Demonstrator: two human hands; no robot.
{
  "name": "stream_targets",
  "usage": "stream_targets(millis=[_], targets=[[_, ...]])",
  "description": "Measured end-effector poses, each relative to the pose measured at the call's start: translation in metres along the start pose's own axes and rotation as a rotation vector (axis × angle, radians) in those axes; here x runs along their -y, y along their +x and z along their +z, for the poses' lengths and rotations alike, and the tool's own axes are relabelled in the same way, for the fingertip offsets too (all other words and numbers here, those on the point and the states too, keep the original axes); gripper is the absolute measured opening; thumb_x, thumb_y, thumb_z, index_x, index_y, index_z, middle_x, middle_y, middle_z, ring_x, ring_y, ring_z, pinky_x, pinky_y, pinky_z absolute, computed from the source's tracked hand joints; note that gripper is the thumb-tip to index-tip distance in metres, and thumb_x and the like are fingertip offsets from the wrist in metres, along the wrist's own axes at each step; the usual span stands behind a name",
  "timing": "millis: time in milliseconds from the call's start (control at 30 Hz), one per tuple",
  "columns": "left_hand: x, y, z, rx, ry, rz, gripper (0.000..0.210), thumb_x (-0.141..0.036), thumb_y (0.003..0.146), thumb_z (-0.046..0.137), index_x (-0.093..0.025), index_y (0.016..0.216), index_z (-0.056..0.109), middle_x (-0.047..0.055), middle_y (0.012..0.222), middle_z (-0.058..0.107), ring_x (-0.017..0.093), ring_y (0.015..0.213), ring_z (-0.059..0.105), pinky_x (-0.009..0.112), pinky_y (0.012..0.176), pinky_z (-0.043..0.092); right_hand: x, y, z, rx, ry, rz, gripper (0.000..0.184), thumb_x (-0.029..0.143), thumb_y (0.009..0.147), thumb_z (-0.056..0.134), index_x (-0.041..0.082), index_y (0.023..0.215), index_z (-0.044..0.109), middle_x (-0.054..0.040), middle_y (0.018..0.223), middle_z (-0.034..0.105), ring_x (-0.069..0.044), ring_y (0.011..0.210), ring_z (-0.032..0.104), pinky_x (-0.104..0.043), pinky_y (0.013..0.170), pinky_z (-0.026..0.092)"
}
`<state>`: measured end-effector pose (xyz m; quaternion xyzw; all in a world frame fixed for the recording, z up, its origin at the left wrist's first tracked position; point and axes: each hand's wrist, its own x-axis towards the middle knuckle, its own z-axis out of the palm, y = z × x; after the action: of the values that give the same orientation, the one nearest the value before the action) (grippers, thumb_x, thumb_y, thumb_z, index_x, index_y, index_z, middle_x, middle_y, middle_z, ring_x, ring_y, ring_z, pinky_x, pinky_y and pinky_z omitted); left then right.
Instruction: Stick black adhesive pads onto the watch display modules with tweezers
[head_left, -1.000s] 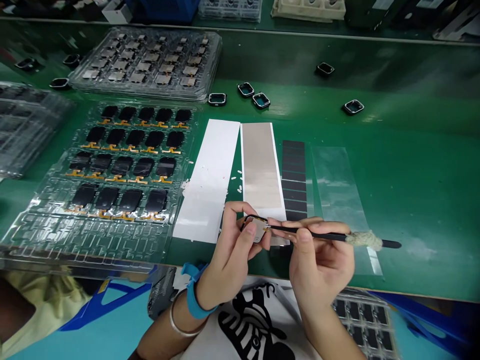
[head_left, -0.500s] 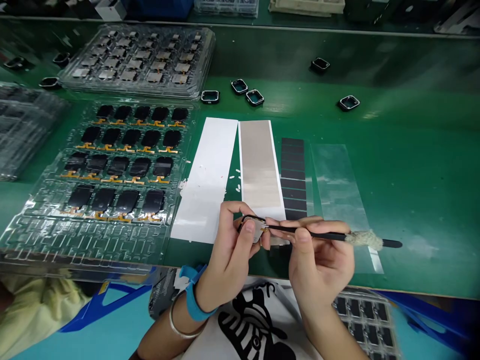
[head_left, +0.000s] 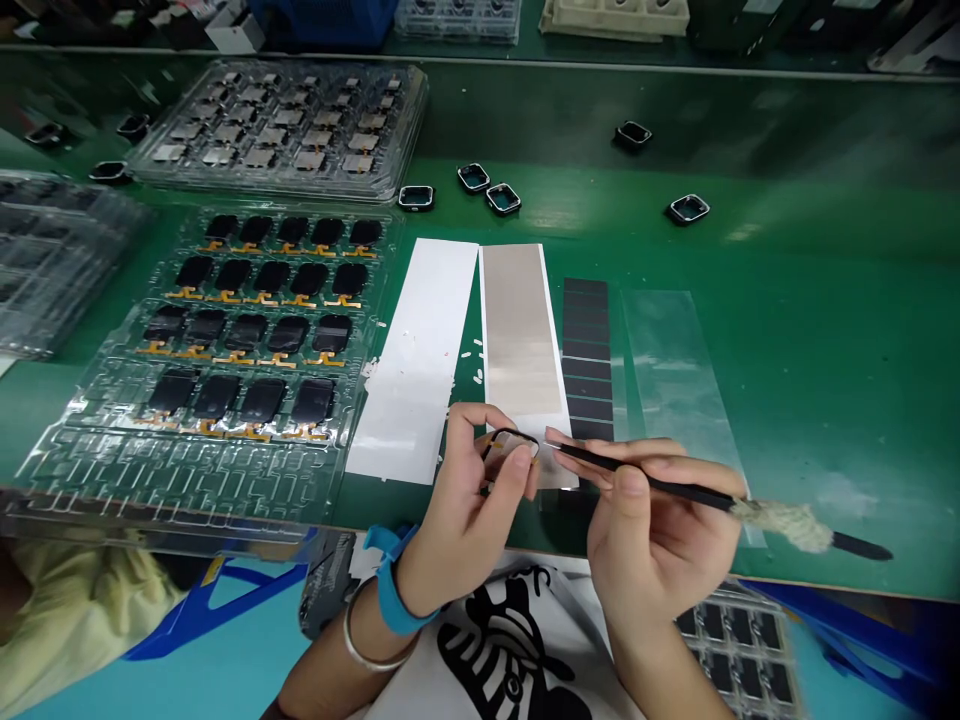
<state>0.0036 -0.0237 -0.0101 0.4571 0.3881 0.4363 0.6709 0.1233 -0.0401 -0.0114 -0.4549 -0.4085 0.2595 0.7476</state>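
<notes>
Between the fingers and thumb of my left hand [head_left: 480, 510] is a small watch screen [head_left: 510, 450], its pale metallic back tilted toward me and its dark rim showing. Much of it is covered by my fingers. My right hand [head_left: 660, 530] grips black tweezers [head_left: 675, 488] with pale wrapping round the rear part. Their tip points left at the watch screen, a short gap away. Under my hands lie a sheet of grey-beige stickers [head_left: 517, 330] on white backing, and a strip of dark stickers [head_left: 586, 350] just right of it.
At left, a clear tray [head_left: 187, 480] carries rows of black watch screens. Behind it stands a stack of trays [head_left: 277, 180] with metallic parts. A white sheet [head_left: 420, 350], a transparent film [head_left: 675, 350] and several watch frames [head_left: 503, 198] lie on the green table. A yellow sleeve [head_left: 75, 620] shows lower left.
The tweezers have drawn back to the right from the watch screen and tilted more steeply. My left hand has shifted slightly right and turned the watch screen a little.
</notes>
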Motion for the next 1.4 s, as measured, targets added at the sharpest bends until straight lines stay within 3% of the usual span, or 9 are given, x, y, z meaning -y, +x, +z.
stream_targets(millis=[167, 333, 533, 667, 933, 1067, 1133, 1300, 1400], targets=[[0.002, -0.003, -0.003, 0.016, -0.108, -0.027, 0.008, -0.032, 0.106, 0.037, -0.026, 0.107, 0.043, -0.003, 0.072, 0.058, 0.01, 0.058, 0.043, 0.02, 0.053, 0.035, -0.001, 0.001, -0.004, -0.004, 0.019, -0.043, 0.019, 0.003, 0.09, 0.054, 0.019, 0.099, 0.055, -0.0017, 0.087, 0.064, -0.016, 0.083, 0.073, -0.034, 0.066, 0.069], [0.001, -0.004, -0.004, 0.003, -0.109, -0.045, 0.012, -0.038, 0.103, 0.043, -0.027, 0.109, 0.043, -0.003, 0.074, 0.06, 0.008, 0.051, 0.038, 0.02, 0.052, 0.034, 0.0, 0.001, -0.009, -0.014, 0.038, 0.078, 0.015, 0.007, 0.093, 0.054, 0.021, 0.1, 0.055, -0.0021, 0.091, 0.066, -0.019, 0.084, 0.075, -0.035, 0.066, 0.069], [0.001, -0.004, -0.004, 0.015, -0.101, -0.046, 0.009, -0.025, 0.101, 0.042, -0.027, 0.11, 0.041, -0.002, 0.077, 0.063, 0.009, 0.053, 0.035, 0.022, 0.055, 0.036, 0.0, 0.001, -0.011, -0.028, 0.046, 0.159, 0.011, 0.011, 0.093, 0.057, 0.02, 0.097, 0.054, -0.0006, 0.09, 0.065, -0.018, 0.084, 0.076, -0.036, 0.072, 0.068], [-0.002, -0.005, -0.003, -0.007, -0.088, -0.051, 0.009, -0.03, 0.102, 0.042, -0.026, 0.109, 0.039, -0.003, 0.073, 0.061, 0.009, 0.051, 0.032, 0.022, 0.053, 0.034, 0.0, 0.002, -0.011, -0.03, 0.055, 0.198, 0.009, 0.013, 0.093, 0.058, 0.02, 0.097, 0.054, -0.0008, 0.091, 0.065, -0.019, 0.082, 0.076, -0.035, 0.069, 0.068], [0.001, -0.001, -0.003, 0.024, -0.116, 0.019, 0.012, -0.029, 0.1, 0.045, -0.026, 0.111, 0.04, -0.002, 0.077, 0.062, 0.01, 0.052, 0.036, 0.025, 0.055, 0.036, 0.0, 0.001, -0.012, -0.051, 0.068, 0.229, 0.008, 0.016, 0.092, 0.06, 0.02, 0.096, 0.054, -0.0003, 0.09, 0.066, -0.019, 0.083, 0.076, -0.035, 0.068, 0.068], [-0.007, -0.02, -0.005, 0.013, 0.012, 0.034, 0.011, -0.035, 0.105, 0.04, -0.027, 0.113, 0.039, -0.001, 0.077, 0.061, 0.011, 0.055, 0.04, 0.025, 0.054, 0.035, 0.001, 0.002, -0.013, -0.064, 0.057, 0.246, 0.01, 0.016, 0.09, 0.063, 0.019, 0.095, 0.054, -0.0019, 0.089, 0.068, -0.021, 0.08, 0.077, -0.036, 0.066, 0.068], [-0.017, -0.035, -0.016, -0.027, 0.147, 0.092, 0.01, -0.032, 0.106, 0.038, -0.028, 0.115, 0.039, 0.002, 0.086, 0.065, 0.012, 0.062, 0.047, 0.027, 0.059, 0.04, 0.0, 0.002, -0.015, -0.061, 0.053, 0.233, 0.01, 0.016, 0.089, 0.065, 0.017, 0.093, 0.055, -0.0031, 0.087, 0.069, -0.023, 0.077, 0.077, -0.038, 0.064, 0.068], [-0.052, -0.066, -0.076, -0.461, 0.651, 0.174, 0.009, -0.03, 0.104, 0.042, -0.027, 0.108, 0.049, 0.005, 0.108, 0.068, 0.021, 0.092, 0.061, 0.035, 0.081, 0.047, -0.004, 0.003, -0.014, -0.084, 0.056, 0.176, 0.014, 0.014, 0.083, 0.07, 0.016, 0.09, 0.058, -0.003, 0.081, 0.068, -0.023, 0.073, 0.074, -0.042, 0.061, 0.068], [-0.063, -0.073, -0.11, -0.575, 1.014, 0.136, 0.012, -0.034, 0.097, 0.056, -0.023, 0.095, 0.061, 0.005, 0.104, 0.065, 0.025, 0.102, 0.06, 0.037, 0.088, 0.045, -0.003, 0.003, -0.009, -0.098, 0.022, 0.17, 0.014, 0.013, 0.081, 0.071, 0.017, 0.088, 0.059, -0.0021, 0.078, 0.066, -0.022, 0.071, 0.072, -0.042, 0.061, 0.068]])
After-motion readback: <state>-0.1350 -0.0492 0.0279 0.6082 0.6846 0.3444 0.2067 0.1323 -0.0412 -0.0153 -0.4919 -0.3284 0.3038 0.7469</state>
